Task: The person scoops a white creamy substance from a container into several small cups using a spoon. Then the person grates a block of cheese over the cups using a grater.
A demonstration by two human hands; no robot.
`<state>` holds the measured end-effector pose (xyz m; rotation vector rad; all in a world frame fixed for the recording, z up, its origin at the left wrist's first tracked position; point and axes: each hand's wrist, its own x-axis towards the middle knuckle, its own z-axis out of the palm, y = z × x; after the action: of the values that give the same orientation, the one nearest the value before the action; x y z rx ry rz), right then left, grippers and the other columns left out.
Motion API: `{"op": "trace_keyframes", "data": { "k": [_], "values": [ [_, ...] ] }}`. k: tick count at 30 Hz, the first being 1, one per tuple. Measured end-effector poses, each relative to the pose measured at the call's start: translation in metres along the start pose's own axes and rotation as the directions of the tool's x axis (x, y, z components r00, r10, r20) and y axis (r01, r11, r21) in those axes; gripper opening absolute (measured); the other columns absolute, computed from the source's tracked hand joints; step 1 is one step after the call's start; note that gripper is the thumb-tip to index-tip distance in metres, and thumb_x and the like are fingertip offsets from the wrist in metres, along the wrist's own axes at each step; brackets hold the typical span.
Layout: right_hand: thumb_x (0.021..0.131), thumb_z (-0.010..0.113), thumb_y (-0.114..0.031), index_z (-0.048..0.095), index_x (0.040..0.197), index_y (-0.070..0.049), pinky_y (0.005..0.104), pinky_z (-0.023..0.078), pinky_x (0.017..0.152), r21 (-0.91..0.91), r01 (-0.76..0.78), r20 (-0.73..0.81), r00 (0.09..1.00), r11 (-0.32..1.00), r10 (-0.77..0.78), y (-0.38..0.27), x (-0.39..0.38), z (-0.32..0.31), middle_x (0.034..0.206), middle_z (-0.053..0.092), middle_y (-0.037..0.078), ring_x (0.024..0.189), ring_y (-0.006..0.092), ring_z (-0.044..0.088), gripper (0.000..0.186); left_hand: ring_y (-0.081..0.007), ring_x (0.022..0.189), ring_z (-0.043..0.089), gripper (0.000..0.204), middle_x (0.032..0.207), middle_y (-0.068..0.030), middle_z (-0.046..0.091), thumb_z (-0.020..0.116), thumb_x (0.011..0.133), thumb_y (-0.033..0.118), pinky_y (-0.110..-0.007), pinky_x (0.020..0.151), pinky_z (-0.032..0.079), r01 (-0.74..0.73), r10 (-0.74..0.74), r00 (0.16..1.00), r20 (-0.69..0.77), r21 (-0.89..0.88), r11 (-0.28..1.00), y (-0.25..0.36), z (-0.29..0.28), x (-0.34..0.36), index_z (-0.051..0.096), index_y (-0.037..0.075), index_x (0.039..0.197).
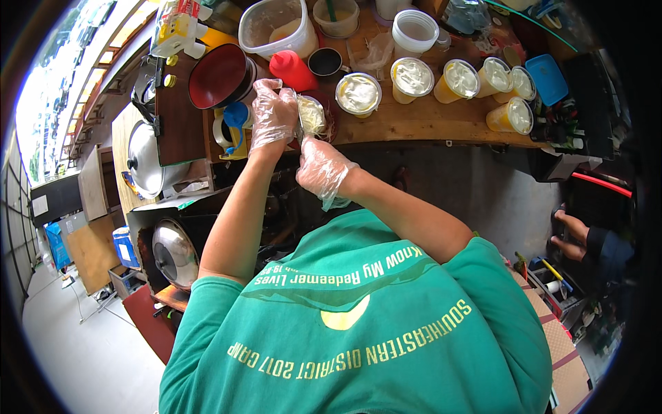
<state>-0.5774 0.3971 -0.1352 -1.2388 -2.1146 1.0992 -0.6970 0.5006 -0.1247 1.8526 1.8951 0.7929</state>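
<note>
Both my hands wear clear plastic gloves and work at the table's near edge. My left hand (274, 116) is closed beside a mound of pale, shredded-looking food (312, 116); what its fingers hold is hidden. Just below the mound, my right hand (323, 170) is closed in a fist around a thin, metallic-looking piece that I cannot make out. A red squeeze bottle (291, 69) leans just beyond my left hand. Right of the mound stands a clear cup (358, 94) with a white creamy top.
Several yellow-filled cups with white tops, including a cup (458, 81), stand to the right. Behind are a black mug (327, 63), a plastic tub (298, 40) and stacked clear cups (415, 34). A dark red bowl (218, 74) sits left. Another person's foot (572, 226) shows at far right.
</note>
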Motion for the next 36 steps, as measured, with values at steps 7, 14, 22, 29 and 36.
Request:
{"op": "trace_keyframes", "data": {
  "k": [7, 14, 22, 29, 36],
  "values": [
    [0.079, 0.063, 0.000, 0.061, 0.091, 0.003, 0.0462, 0.053, 0.068, 0.350, -0.155, -0.059, 0.980, 0.924, 0.187, 0.005, 0.002, 0.005, 0.073, 0.065, 0.019, 0.070, 0.0317, 0.065, 0.013, -0.0555, 0.096, 0.067, 0.026, 0.097, -0.0372, 0.069, 0.055, 0.101, 0.015, -0.057, 0.087, 0.052, 0.077, -0.077, 0.996, -0.050, -0.009, 0.997, 0.013, -0.023, -0.003, 0.049, -0.002, 0.120],
    [0.077, 0.062, -0.001, 0.073, 0.084, 0.003, 0.0487, 0.057, 0.076, 0.380, -0.159, 0.036, 0.987, 0.911, 0.157, -0.009, 0.014, -0.024, 0.079, 0.071, 0.026, 0.080, 0.0434, 0.072, 0.013, -0.0525, 0.096, 0.068, 0.024, 0.099, -0.0339, 0.069, 0.056, 0.099, 0.014, -0.055, 0.084, 0.053, -0.084, 0.084, 0.995, 0.049, 0.007, 0.996, 0.018, -0.022, -0.035, 0.052, -0.001, 0.118],
    [0.077, 0.063, 0.000, 0.070, 0.076, 0.001, 0.0477, 0.054, 0.070, 0.114, 0.021, -0.016, 1.000, 0.993, -0.019, 0.001, 0.010, -0.010, 0.071, 0.067, 0.020, 0.067, 0.0377, 0.066, 0.007, -0.0557, 0.097, 0.066, 0.025, 0.097, -0.0376, 0.068, 0.056, 0.099, 0.011, -0.058, 0.084, 0.052, -0.040, 0.037, 0.993, 0.115, 0.029, 0.999, 0.013, -0.013, -0.003, 0.046, -0.001, 0.119],
    [0.077, 0.067, 0.000, 0.072, 0.087, 0.002, 0.0405, 0.050, 0.062, 0.359, -0.111, -0.162, 0.970, 0.927, 0.179, -0.006, -0.004, -0.004, 0.073, 0.067, 0.017, 0.061, 0.0312, 0.062, 0.011, -0.0539, 0.097, 0.067, 0.030, 0.107, -0.0363, 0.069, 0.055, 0.100, 0.018, -0.053, 0.087, 0.053, 0.121, -0.121, 0.991, 0.051, 0.011, 0.993, 0.012, -0.021, 0.014, 0.047, -0.001, 0.123],
    [0.076, 0.063, -0.002, 0.074, 0.087, 0.001, 0.0465, 0.057, 0.081, 0.481, -0.208, 0.112, 0.978, 0.852, 0.175, -0.016, 0.014, -0.024, 0.086, 0.073, 0.026, 0.086, 0.0431, 0.072, 0.016, -0.0508, 0.101, 0.067, 0.029, 0.105, -0.0314, 0.067, 0.059, 0.100, 0.014, -0.051, 0.089, 0.052, 0.000, -0.002, 0.999, 0.037, 0.035, 0.999, 0.021, -0.033, -0.041, 0.051, -0.003, 0.121]
  ]
}}
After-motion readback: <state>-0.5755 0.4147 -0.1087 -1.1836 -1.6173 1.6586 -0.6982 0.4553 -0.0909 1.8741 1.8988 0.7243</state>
